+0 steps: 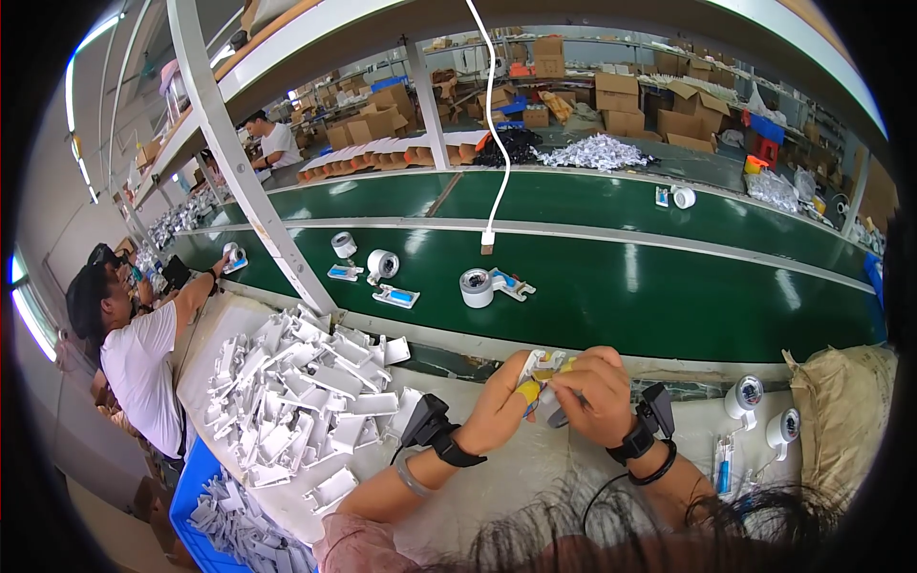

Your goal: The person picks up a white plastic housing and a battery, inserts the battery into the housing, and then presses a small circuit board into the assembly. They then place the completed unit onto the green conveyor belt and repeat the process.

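A white moulded plastic piece (542, 361) is held up just right of the frame's centre, above the table (521, 482) with its cream-coloured covering. The left hand (499, 409) has its grip clamped on the piece's left side, and the right hand (597, 393) has its grip closed around the right side, fingertips bunched together near the middle. Something yellow shows between the fingers; whether it belongs to the piece, I cannot tell.

At the centre left of the frame lies a heaped pile of white channel-shaped plastic parts (301, 396), and at the lower left a blue plastic bin (183, 511) contains smaller greyish parts. At the lower right, two white cylindrical units (744, 393) stand near a tan woven sack (845, 415).

Across the middle runs a green conveyor belt (611, 310), carrying a white cylinder with a dark ringed face (477, 287) and similar units. At the left edge, a co-worker in a white shirt (143, 363) reaches toward the belt.
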Demonstrator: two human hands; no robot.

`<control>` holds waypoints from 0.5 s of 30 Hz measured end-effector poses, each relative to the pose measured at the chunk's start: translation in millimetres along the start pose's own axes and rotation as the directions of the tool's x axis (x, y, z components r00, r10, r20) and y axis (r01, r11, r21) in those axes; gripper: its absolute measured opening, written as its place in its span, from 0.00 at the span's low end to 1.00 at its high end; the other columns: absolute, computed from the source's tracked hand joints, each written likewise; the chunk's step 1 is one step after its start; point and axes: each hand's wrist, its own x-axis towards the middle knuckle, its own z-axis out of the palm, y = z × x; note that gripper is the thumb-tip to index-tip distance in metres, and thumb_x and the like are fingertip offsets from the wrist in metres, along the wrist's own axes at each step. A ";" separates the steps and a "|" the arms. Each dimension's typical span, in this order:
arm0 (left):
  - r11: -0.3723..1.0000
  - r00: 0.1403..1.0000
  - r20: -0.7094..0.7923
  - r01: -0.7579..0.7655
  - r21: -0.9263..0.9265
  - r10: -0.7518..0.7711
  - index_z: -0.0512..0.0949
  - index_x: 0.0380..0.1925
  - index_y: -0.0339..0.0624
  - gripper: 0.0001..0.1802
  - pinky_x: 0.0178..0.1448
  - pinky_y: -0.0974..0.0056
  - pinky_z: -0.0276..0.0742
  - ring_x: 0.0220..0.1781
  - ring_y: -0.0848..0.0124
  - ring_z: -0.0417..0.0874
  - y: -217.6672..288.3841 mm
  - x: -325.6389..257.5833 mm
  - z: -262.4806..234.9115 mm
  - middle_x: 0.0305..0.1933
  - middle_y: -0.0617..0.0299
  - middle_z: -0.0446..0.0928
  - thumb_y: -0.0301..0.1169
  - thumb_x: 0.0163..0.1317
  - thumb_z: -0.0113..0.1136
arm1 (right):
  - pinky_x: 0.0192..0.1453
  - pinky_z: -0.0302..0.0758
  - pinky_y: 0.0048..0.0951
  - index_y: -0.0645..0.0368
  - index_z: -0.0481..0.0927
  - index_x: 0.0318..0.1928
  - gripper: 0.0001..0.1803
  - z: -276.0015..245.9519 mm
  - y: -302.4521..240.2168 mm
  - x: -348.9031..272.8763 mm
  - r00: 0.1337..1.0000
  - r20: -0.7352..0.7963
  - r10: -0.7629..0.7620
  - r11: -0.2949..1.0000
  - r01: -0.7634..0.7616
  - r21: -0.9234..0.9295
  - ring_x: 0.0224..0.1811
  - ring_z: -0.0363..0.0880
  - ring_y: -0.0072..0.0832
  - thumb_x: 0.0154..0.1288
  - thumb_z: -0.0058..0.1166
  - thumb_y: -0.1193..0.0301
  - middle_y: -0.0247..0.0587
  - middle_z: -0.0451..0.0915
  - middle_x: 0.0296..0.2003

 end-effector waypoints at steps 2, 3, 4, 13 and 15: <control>1.000 1.000 -0.011 -0.001 -0.003 0.001 0.67 0.55 0.36 0.21 0.30 0.72 0.72 0.33 0.79 0.71 -0.8 -0.2 -0.2 0.40 0.63 0.71 0.23 0.61 0.38 | 0.39 0.72 0.35 0.57 0.81 0.31 0.12 -0.5 -0.8 0.9 1.000 -0.002 0.000 1.000 0.000 -0.007 0.34 0.76 0.38 0.43 0.66 0.83 0.39 0.78 0.29; 1.000 1.000 -0.010 -0.001 -0.002 0.001 0.67 0.55 0.36 0.21 0.30 0.72 0.72 0.33 0.79 0.71 -0.5 -0.3 0.4 0.40 0.63 0.71 0.23 0.61 0.38 | 0.39 0.72 0.35 0.57 0.81 0.31 0.12 -0.2 -0.3 0.6 1.000 -0.002 0.000 1.000 0.000 -0.007 0.34 0.76 0.38 0.43 0.66 0.83 0.39 0.78 0.29; 1.000 1.000 -0.022 -0.006 -0.018 0.006 0.67 0.55 0.36 0.21 0.30 0.72 0.72 0.33 0.79 0.71 0.1 -0.3 1.4 0.39 0.63 0.71 0.23 0.61 0.38 | 0.39 0.72 0.35 0.57 0.81 0.31 0.12 0.4 0.5 -0.1 1.000 -0.010 -0.004 1.000 0.004 -0.016 0.34 0.76 0.38 0.43 0.66 0.82 0.38 0.78 0.30; 1.000 0.999 -0.023 -0.023 0.008 0.023 0.67 0.55 0.36 0.22 0.32 0.73 0.72 0.32 0.80 0.70 -1.3 -2.1 1.5 0.39 0.63 0.71 0.22 0.60 0.37 | 0.40 0.72 0.34 0.57 0.82 0.31 0.13 0.4 1.0 -0.4 1.000 -0.005 -0.025 0.998 0.025 -0.053 0.35 0.76 0.38 0.42 0.67 0.82 0.37 0.78 0.30; 1.000 1.000 -0.024 -0.018 0.003 0.018 0.67 0.55 0.36 0.22 0.32 0.73 0.72 0.31 0.80 0.70 -0.5 -2.6 2.0 0.39 0.63 0.71 0.22 0.60 0.37 | 0.40 0.72 0.34 0.57 0.82 0.31 0.13 0.5 1.0 -0.9 1.000 -0.005 -0.027 0.998 0.027 -0.056 0.35 0.76 0.38 0.42 0.67 0.82 0.37 0.78 0.30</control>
